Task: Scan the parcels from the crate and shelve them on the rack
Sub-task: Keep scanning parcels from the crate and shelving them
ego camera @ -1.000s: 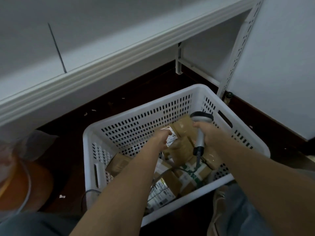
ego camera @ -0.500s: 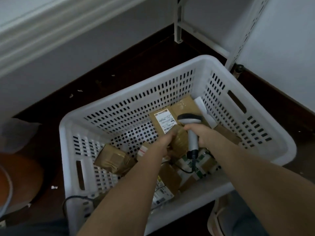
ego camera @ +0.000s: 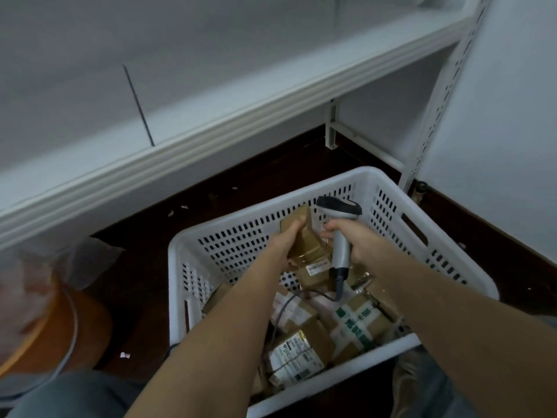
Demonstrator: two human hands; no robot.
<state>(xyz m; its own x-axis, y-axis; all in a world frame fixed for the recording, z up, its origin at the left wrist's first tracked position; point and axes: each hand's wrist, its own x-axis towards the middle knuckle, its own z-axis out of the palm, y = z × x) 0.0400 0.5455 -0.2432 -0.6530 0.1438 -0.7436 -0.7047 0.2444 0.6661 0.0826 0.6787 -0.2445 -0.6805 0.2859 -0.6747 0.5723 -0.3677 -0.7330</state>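
A white slotted crate [ego camera: 416, 236] stands on the dark floor, with several taped cardboard parcels [ego camera: 304, 348] inside it. My left hand [ego camera: 286, 245] grips one brown parcel [ego camera: 307, 248] and holds it up above the others, its small white label facing me. My right hand [ego camera: 358, 241] holds a grey barcode scanner [ego camera: 340, 230] by the handle, right beside that parcel, with its dark head up. The scanner's cable [ego camera: 289, 306] trails down over the parcels. The white rack shelf [ego camera: 271, 95] runs across above the crate.
The rack's perforated upright [ego camera: 443, 89] and a lower crossbar [ego camera: 364, 146] stand behind the crate. A white wall panel [ego camera: 512, 131] is at the right. An orange round object under clear plastic [ego camera: 54, 321] sits at the left. Paper scraps dot the floor.
My left hand has lifted the brown parcel out of the pile. The scanner has risen with my right hand beside it. The view has tilted up, showing the shelf again.
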